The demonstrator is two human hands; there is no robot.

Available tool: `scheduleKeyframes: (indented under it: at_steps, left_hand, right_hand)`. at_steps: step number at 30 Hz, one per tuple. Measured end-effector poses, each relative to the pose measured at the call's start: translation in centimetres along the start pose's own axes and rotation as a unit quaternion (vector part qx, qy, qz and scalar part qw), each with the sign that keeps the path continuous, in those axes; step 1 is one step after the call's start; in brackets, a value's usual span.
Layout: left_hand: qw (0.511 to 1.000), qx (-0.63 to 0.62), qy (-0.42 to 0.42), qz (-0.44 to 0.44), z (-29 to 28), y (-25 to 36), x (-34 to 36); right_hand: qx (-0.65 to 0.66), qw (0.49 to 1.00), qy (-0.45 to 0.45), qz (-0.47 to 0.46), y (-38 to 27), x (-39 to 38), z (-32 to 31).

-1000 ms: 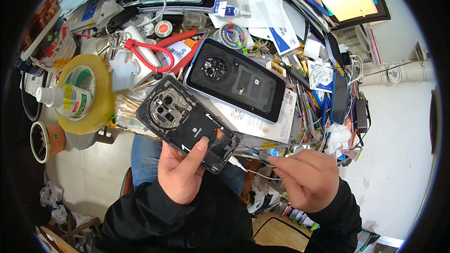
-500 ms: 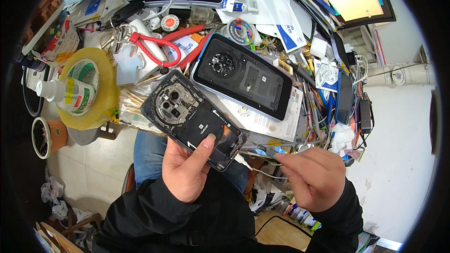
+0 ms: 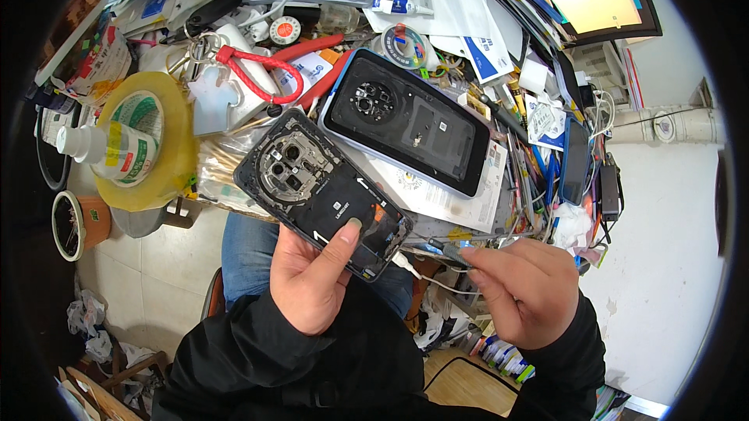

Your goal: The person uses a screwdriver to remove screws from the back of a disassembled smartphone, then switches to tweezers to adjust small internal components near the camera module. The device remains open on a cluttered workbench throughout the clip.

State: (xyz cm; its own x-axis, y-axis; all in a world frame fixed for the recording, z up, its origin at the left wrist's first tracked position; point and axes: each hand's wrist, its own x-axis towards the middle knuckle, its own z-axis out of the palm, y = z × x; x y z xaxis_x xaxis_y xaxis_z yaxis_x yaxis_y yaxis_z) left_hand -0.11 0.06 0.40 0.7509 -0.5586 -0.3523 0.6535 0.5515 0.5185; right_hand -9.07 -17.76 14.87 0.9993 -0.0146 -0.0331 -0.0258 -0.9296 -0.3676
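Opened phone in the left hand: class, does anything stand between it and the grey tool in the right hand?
Nothing visible blocks the gap between the opened phone and the grey tool in the right hand; the white cable runs below that gap in the picture.

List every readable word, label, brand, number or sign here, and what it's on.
I won't copy wording, but print shows on these:
Opened phone, in the left hand: small white lettering, slanted white marks.
Capped bottle: label, print small and blurred.
Tape roll: green-and-white core, print blurred.
Blue-and-white packet: white print.
White sheet: too small to read.
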Motion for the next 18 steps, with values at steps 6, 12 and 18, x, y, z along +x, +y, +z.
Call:
scheduleKeyframes:
  at_steps: [6,12,18]
  left_hand:
    - [1.0,0.019,-0.002,0.006,-0.2,-0.2,0.1]
    - [1.0,0.016,-0.006,0.008,-0.4,-0.3,0.1]
    - [1.0,0.014,-0.013,0.001,-0.6,-0.3,0.1]
  right_hand:
    - [-0.069,0.997,-0.02,0.004,-0.8,1.1,-0.5]
    - [-0.227,0.971,-0.064,-0.03,-1.0,2.0,-1.8]
    - [-0.183,0.982,-0.036,-0.006,-0.5,1.6,-1.2]
